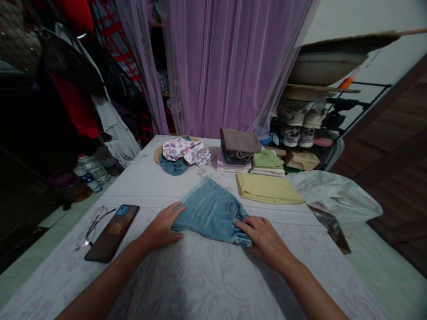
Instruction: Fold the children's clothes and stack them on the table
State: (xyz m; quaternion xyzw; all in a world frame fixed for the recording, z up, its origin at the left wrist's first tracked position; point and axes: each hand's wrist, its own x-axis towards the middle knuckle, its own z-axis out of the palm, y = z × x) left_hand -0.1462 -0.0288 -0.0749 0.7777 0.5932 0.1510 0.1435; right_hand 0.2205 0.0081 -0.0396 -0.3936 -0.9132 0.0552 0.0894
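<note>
A pair of light-blue denim shorts point(208, 211), folded over lengthwise, lies on the table in front of me. Its gathered elastic waistband is at the right and a pocket shows near it; the frayed hem is at the left. My left hand point(163, 226) rests at the hem end, fingers stretched along the edge and thumb spread apart below. At the waistband, my right hand point(265, 238) has its fingers closed on the gathered fabric; part of its grip is hidden. Beyond the shorts, a folded yellow cloth point(270, 188) lies to the right.
A phone point(112, 233) and eyeglasses point(91, 229) lie at left on the patterned tablecloth point(200, 284). Crumpled clothes point(185, 153) sit at the far left; folded piles point(238, 149) and green cloth point(267, 159) stand far right. A plastic bag point(336, 195) adjoins the right edge.
</note>
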